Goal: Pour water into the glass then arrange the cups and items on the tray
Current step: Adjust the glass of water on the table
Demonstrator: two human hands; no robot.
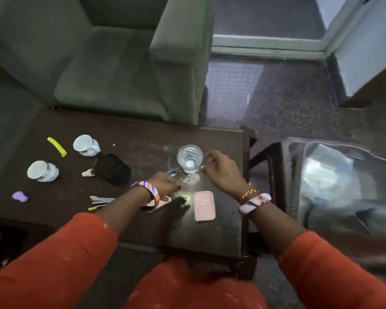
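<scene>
Clear ribbed glass [189, 159] of water on a dark, scuffed worktop [143, 139].
Right hand [221, 169] curls beside the glass, grip unclear; left hand [165, 182] pinches something small; grey upholstered armchair [112, 63] behind.

Clear glass tumbler [189, 159]; dark glossy table [221, 230]; glazed ceramic cups [86, 145]; matt cloth armchair [112, 70].

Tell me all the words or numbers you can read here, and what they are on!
None can be read.
Pink case: a tiny mark in the middle, too small to read.
Two white cups: blue pattern, blurred, no letters clear.
Glass: plain, no label.
</scene>
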